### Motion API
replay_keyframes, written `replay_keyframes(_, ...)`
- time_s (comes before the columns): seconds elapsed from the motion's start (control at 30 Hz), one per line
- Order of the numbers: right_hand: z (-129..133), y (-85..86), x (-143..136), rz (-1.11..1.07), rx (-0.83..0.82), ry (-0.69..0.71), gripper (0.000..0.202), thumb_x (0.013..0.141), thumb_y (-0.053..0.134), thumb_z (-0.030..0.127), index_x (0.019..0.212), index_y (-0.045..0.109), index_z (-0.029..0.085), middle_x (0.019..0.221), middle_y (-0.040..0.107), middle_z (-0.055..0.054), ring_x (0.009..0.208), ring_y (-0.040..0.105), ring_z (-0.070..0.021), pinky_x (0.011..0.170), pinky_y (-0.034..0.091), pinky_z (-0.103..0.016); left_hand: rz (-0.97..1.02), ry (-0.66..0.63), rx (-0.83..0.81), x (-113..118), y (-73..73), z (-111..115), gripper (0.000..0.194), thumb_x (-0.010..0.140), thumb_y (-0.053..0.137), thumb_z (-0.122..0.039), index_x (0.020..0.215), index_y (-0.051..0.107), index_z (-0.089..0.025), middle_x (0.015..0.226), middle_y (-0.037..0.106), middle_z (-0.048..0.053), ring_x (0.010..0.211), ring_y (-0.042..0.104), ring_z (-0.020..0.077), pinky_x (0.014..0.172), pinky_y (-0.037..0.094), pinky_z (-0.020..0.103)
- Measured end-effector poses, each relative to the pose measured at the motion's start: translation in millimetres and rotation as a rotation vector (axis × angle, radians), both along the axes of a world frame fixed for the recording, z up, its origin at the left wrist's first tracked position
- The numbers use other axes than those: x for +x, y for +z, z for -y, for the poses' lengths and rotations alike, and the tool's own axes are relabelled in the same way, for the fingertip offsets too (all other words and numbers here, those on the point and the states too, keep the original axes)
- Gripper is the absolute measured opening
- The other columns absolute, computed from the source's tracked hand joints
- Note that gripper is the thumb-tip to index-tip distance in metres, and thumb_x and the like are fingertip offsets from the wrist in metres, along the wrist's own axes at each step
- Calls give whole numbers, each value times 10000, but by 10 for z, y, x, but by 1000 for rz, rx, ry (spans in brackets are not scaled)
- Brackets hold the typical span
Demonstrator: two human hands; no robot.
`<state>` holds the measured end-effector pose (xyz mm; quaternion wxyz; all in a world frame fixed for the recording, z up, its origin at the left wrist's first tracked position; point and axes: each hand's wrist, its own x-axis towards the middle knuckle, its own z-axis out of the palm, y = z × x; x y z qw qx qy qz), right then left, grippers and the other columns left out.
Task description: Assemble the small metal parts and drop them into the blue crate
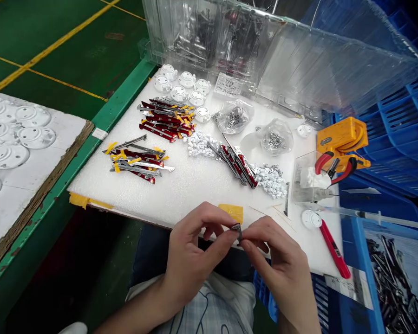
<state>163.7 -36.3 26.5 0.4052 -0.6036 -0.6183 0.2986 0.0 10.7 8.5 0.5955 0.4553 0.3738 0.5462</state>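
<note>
I hold a small dark metal piece (237,228) over the bench's (191,178) near edge, the fingers of my left hand (197,253) closed on it. My right hand's (280,260) fingers pinch it from the other side, thumb and forefinger at its edge. Just beyond my hands lies a yellow patch (232,213), with thin sticks (280,214) to its right. Farther out I see a bundle of red and grey strips (238,167) between two heaps of little white pieces, and two more bundles lie to the left. Two clear bags (235,117) of small metal parts sit behind. On my right, a red-handled tool (335,249) touches or nearly touches a white disc (311,219).
</note>
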Motion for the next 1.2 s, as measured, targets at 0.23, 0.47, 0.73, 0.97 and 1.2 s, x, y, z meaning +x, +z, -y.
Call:
replay_keyframes(0.23, 90, -53, 29, -19, 35, -58, 84, 1010, 732, 243, 1045, 777, 305, 880, 698, 36, 741, 610, -109, 607, 486, -220, -181, 14, 217, 59, 18, 32, 204, 866, 716, -23, 889, 752, -222, 776, 738, -24, 672, 664, 105, 622, 528, 192)
replay_keyframes(0.47, 181, 45, 31, -76, 159, -140, 224, 960, 790, 148, 1123, 782, 303, 942, 673, 16, 855, 632, -136, 706, 531, -254, -387, 33, 517, 68, 16, 30, 241, 874, 702, 19, 955, 733, -206, 825, 788, 16, 732, 727, 150, 659, 616, 233)
replay_keyframes(0.73, 139, 55, 4, -73, 168, -116, 195, 947, 784, 104, 1038, 771, 276, 899, 679, 16, 816, 633, -137, 678, 535, -268, -446, -12, 579, 44, 2, 14, 174, 904, 727, -38, 964, 721, -201, 832, 784, 21, 751, 722, 164, 687, 624, 261)
replay_keyframes(0.97, 181, 25, -43, -120, 172, -141, 211, 928, 774, 80, 1005, 766, 276, 842, 682, -1, 763, 633, -170, 626, 525, -310, -331, -45, 487, 71, -45, 44, 178, 919, 714, -42, 972, 715, -213, 857, 777, 23, 804, 736, 170, 747, 633, 262)
replay_keyframes(1.2, 168, -43, -111, -175, 200, -168, 206, 926, 769, 69, 984, 746, 266, 831, 676, 8, 772, 621, -163, 650, 523, -311, -246, -102, 399, 79, -57, 114, 189, 957, 675, -40, 1043, 710, -205, 906, 768, 35, 819, 735, 155, 765, 633, 233)
